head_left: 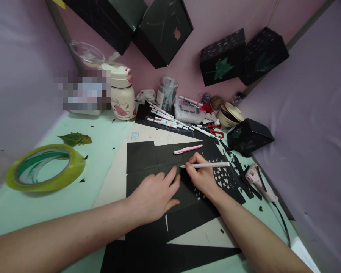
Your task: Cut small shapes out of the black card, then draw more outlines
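A sheet of black card [142,159] with fold lines lies in front of me, cut with flaps at its edges. Pressed flat on it, fingers spread, is my left hand [152,195]. My right hand [201,176] grips a slim white pen [216,165], its dark tip at the card just right of my left fingertips. Small star and heart cutouts [223,177] show pale through the card's right part, partly hidden by my right hand. Above the hands rests a pink pen [188,149]. Pale paper [116,163] lies underneath.
A yellow-green tape roll [76,170] and a leaf [75,138] are at left. Markers [170,123], red-handled scissors [216,131] and a bottle [122,100] stand or lie behind. At right are a black box [248,136], black scraps and a corded glue gun [260,182]. Black boxes [223,57] hang above.
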A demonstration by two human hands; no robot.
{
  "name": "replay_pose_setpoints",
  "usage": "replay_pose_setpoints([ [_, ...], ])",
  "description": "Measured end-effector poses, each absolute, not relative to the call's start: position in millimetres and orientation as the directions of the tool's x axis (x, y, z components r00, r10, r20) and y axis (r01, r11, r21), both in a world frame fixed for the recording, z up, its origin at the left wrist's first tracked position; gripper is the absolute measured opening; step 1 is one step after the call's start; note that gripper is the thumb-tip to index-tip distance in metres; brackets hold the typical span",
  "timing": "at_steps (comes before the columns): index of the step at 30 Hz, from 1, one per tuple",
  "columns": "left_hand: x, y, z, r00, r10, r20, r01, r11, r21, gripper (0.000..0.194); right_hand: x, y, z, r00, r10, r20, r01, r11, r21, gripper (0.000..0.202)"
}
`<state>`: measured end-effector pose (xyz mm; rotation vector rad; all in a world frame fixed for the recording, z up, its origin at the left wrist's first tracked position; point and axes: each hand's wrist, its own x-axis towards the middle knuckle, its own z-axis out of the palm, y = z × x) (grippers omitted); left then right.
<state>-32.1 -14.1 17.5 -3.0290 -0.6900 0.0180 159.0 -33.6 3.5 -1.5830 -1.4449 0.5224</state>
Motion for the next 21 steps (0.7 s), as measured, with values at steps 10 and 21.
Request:
replay_pose_setpoints([
  [10,-32.0,-13.1,18.1,0.896,0.444,-0.015,0.444,-0.896,-0.003,0.056,159.7,-39.0,6.7,0.179,0.865,0.469,0.622,0.27,-0.735,0.022],
  [21,-30.6,-10.4,25.7,0.904,0.419,-0.081,0.42,-0.908,-0.014,0.051,143.3,-69.8,29.7,-0.49,0.403,0.773,0.594,0.803,-0.042,0.026],
])
